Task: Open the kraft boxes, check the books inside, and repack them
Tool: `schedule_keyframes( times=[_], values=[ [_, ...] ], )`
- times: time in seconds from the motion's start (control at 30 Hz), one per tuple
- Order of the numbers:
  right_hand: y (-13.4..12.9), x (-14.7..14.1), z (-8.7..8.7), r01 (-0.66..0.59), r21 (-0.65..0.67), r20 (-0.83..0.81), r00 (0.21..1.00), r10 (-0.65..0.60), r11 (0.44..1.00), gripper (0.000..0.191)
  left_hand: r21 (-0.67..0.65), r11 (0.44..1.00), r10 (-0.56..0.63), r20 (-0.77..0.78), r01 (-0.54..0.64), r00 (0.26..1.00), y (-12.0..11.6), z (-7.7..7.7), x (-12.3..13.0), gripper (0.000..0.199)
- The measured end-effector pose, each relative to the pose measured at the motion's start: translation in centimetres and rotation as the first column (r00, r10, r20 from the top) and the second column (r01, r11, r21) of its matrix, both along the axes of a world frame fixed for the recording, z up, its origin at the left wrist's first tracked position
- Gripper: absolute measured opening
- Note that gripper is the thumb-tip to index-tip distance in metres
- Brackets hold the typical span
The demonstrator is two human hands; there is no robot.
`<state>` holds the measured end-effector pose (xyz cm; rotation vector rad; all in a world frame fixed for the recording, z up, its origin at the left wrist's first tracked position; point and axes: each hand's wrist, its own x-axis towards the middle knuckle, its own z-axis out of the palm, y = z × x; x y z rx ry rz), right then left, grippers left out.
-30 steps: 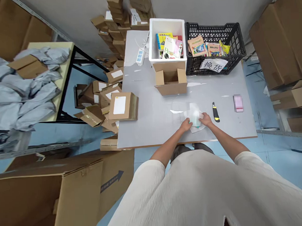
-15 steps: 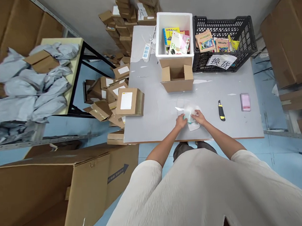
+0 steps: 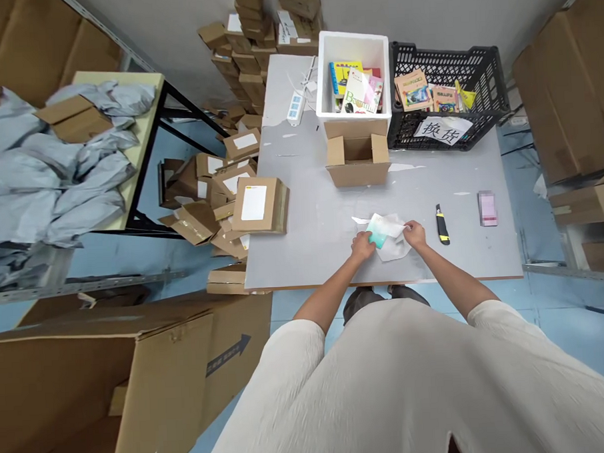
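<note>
A small green and white item (image 3: pixel 377 236) lies at the front middle of the grey table, partly covered by thin white wrapping (image 3: pixel 395 246). My left hand (image 3: pixel 363 246) is closed on the item's left edge. At its right, my right hand (image 3: pixel 414 234) pinches the wrapping, pulled out to that side. Beyond them stands an open cardboard box (image 3: pixel 358 174) with its flaps up. To the right of my right hand lies a black and yellow cutter (image 3: pixel 442 225).
Behind the box are a white foam box (image 3: pixel 326 85) and a black crate (image 3: pixel 402 132), both holding books. A pink object (image 3: pixel 488 209) lies at the right, a labelled carton (image 3: pixel 261 206) at the left edge. A power strip (image 3: pixel 295 109) is farther back.
My right hand has moved right, drawing the wrapping with it, and more of the green and white item shows. My left hand has stayed at its left side. The view has shifted slightly.
</note>
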<state>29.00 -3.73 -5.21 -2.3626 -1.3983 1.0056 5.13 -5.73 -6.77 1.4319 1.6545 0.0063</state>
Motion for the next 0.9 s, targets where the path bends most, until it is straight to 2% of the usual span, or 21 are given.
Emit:
schedule_keyframes(
  times=[0.13,0.27,0.43,0.5,0.57,0.63,0.77,0.9],
  values=[
    [-0.8,2.7,0.6,-0.008,-0.032,0.115,0.993,0.012,0.999,0.034,0.069,0.996,-0.045,-0.075,0.050,0.996,-0.1,0.6,1.2,0.053],
    [-2.2,3.5,0.5,-0.154,-0.033,0.223,0.962,0.158,0.987,0.034,0.132,0.988,-0.062,-0.110,0.076,0.992,-0.3,0.9,2.8,0.055],
    [-4.0,2.6,-0.1,-0.416,-0.109,0.174,0.886,0.429,0.903,0.039,0.162,0.984,-0.047,-0.168,0.075,0.985,-0.3,1.1,4.0,0.061],
    [-4.6,1.8,-0.3,-0.458,-0.141,0.175,0.861,0.477,0.878,0.047,0.165,0.983,-0.045,-0.187,0.077,0.981,-0.3,1.1,4.2,0.065],
    [-4.9,1.1,-0.5,-0.465,-0.172,0.204,0.846,0.493,0.869,0.060,0.173,0.982,-0.041,-0.197,0.076,0.980,-0.3,0.9,4.3,0.069],
    [-5.1,0.4,-0.6,-0.464,-0.197,0.242,0.830,0.502,0.863,0.065,0.176,0.981,-0.047,-0.199,0.083,0.979,-0.3,0.7,4.4,0.072],
    [-4.8,-0.2,-0.7,-0.505,-0.223,0.265,0.792,0.550,0.834,0.051,0.174,0.977,-0.079,-0.233,0.122,0.969,-0.2,0.5,4.3,0.075],
    [-4.1,0.0,-0.6,-0.536,-0.262,0.204,0.782,0.589,0.802,0.038,0.183,0.969,-0.110,-0.277,0.164,0.954,0.1,0.6,3.2,0.074]
  ],
)
